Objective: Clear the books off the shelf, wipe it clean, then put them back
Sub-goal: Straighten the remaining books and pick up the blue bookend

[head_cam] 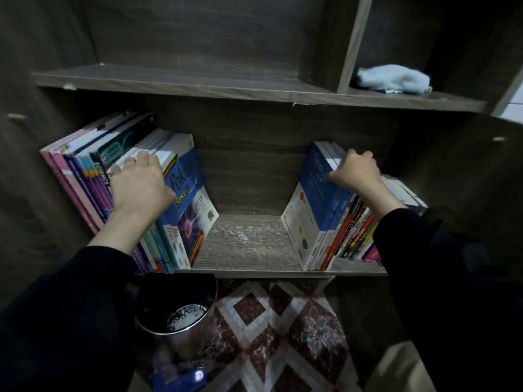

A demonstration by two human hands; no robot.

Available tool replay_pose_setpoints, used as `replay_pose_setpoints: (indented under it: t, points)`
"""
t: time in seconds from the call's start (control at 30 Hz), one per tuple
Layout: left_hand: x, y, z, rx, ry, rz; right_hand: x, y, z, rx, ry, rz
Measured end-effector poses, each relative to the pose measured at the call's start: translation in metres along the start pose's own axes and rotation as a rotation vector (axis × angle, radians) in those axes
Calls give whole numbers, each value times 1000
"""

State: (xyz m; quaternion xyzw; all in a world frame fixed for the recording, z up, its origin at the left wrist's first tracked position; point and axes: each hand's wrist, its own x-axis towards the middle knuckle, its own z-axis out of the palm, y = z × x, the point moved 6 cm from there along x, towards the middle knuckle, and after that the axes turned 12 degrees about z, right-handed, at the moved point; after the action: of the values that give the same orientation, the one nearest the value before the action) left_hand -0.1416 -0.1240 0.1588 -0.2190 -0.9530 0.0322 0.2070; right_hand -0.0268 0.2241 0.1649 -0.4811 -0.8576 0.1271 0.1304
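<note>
On the dusty shelf [249, 244] — left books [85, 176] leaning, tops gripped by left hand [138, 182], fingers curled over; right books [311, 210] likewise gripped by right hand [356, 171]. Recommended: lift small batches, bracing leaners — cloth [393, 79] lying above, right.

The person wears a dark, near-black top with long sleeves. The left sleeve [70, 306] and right sleeve [424, 264] are plain, loose, and end just above the wrists.
</note>
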Motion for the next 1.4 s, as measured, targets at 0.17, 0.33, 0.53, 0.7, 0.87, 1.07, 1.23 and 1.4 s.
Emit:
replay_pose_setpoints:
  t: [0.17,0.33,0.53,0.7,0.87,1.07,1.23,1.4]
  points:
    - [0,-1,2,-14,11,-10,5,-14,8,144,-399,38]
    - [0,-1,3,-6,15,-23,-4,-34,17,169,-427,2]
    - [-2,-1,1,-23,19,-28,-33,-75,25,50,-244,-228]
    - [-6,-2,-2,-37,29,-20,-63,-113,35,39,-231,-319]
    - [-9,-3,-1,-28,48,3,-81,-140,40,218,-272,-275]
    - [-10,-7,0,-19,63,44,-107,-187,53,307,-308,-355]
    - [-12,-7,-1,-47,119,85,-116,-217,66,383,-364,-370]
    - [-15,-15,-5,-234,91,69,-113,-217,77,468,-479,-364]
